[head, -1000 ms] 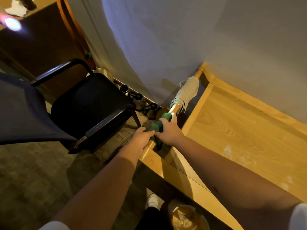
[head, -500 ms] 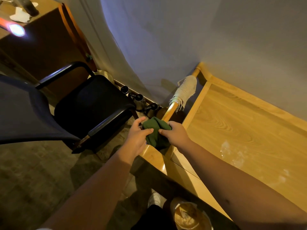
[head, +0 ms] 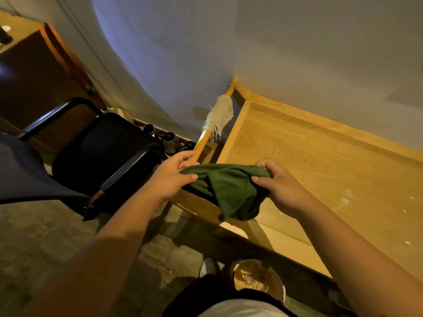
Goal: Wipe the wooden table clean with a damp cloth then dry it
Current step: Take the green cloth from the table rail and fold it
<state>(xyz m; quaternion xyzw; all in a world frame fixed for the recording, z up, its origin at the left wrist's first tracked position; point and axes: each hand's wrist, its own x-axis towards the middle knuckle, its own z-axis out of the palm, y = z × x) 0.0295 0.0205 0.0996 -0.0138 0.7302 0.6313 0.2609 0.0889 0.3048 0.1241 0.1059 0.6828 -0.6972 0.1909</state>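
Above the near left corner of the pale wooden counter [head: 309,161], a dark green cloth [head: 229,188] is held spread between two bare hands. The left hand [head: 171,177] is pinched on the cloth's left end, thumb below and fingers above, while the right hand [head: 278,188] is clenched on its right end; the middle of the cloth sags down in folds to the counter's light edge (whether it touches the wood cannot be told). The counter is set against a plain grey-white wall [head: 251,42] and is framed by a raised wooden rim. Small white specks and a faint smear [head: 345,197] are seen on the surface to the right of the right hand. Beyond the hands, a round wooden pole wrapped in a frayed off-white rag [head: 218,114] is seen along the counter's left side, its far end meeting the corner at the wall. A black armchair with curved armrests [head: 98,147] stands on the stone-tiled floor [head: 45,236] to the left, and small dark round objects [head: 170,139] are lined along the skirting behind it. Below the counter edge, a pale round container [head: 258,274] sits near a white shoe [head: 207,266]. No brand, label or legible writing is visible anywhere.
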